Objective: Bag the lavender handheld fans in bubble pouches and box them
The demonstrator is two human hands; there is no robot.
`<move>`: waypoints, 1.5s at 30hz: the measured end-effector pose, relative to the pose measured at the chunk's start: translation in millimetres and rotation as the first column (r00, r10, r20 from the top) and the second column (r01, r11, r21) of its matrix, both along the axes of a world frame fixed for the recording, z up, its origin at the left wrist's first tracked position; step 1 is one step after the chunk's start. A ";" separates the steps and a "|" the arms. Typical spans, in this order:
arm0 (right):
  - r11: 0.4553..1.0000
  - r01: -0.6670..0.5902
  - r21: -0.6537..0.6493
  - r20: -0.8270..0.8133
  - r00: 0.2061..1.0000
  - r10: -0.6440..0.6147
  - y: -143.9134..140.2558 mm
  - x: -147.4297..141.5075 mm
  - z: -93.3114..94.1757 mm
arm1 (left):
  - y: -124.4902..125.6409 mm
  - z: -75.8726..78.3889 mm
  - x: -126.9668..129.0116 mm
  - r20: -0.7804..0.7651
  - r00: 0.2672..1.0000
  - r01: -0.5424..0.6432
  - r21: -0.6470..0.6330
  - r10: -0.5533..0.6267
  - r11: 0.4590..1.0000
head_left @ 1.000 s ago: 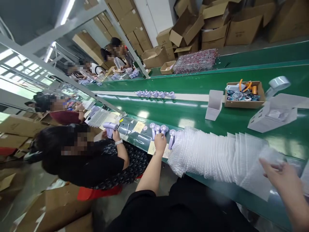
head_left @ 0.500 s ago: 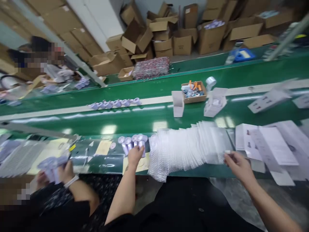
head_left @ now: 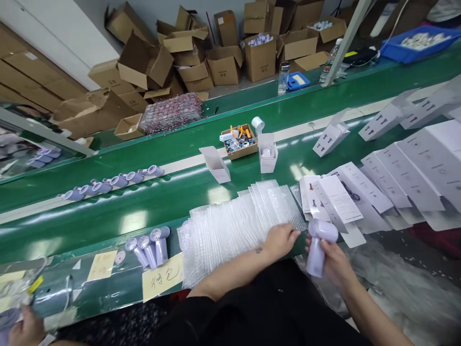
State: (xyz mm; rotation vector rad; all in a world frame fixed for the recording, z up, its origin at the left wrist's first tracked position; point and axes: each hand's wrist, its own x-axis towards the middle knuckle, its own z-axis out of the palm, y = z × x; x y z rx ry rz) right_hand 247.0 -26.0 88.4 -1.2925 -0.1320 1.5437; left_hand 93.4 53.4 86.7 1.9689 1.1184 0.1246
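My right hand (head_left: 334,262) is wrapped around a lavender handheld fan (head_left: 317,247), its head up and handle pointing down, just off the table's front edge. My left hand (head_left: 283,240) reaches across to the right end of a fanned row of bubble-wrap bags (head_left: 230,226). Its fingers are closed at the near corner of the last bag; the exact pinch is partly hidden. Left of the bags, three more lavender fans (head_left: 147,247) lie side by side behind a yellow paper (head_left: 163,276) with handwriting.
Printed white boxes (head_left: 382,182) stand in a row at right. Across the green conveyor (head_left: 173,202) are several lavender fans (head_left: 118,180), two open white boxes (head_left: 266,154) and a carton of small parts (head_left: 239,144). A co-worker's hand (head_left: 27,327) shows at lower left.
A fan has gone from the group at left into my right hand. My left hand has moved right, from the fans to the bags' end. The view has turned right.
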 end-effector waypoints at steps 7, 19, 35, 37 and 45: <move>0.972 -0.086 -0.216 -0.139 0.989 0.057 -48.0 50.9 -12.0 | 25.2 -46.0 34.4 -0.400 0.853 0.416 0.132 -0.336 0.900; 0.985 -0.121 -0.127 -0.369 0.927 0.066 -18.6 66.8 -17.7 | 143.6 72.3 -22.6 -0.076 0.997 -0.010 -0.187 -0.004 0.982; 0.977 -0.096 -0.189 -0.206 0.977 0.056 -5.8 38.8 -46.8 | 48.5 -50.3 31.3 -0.391 0.884 0.312 0.085 -0.256 0.946; 0.978 -0.115 -0.173 -0.226 0.971 0.075 -8.0 38.8 -47.3 | 54.9 -55.6 32.5 -0.350 0.904 0.274 0.040 -0.244 0.961; 0.970 -0.240 -0.039 -0.325 0.921 0.215 22.9 29.5 -16.0 | 66.2 -36.1 25.2 -0.074 0.996 -0.075 -0.298 0.055 0.952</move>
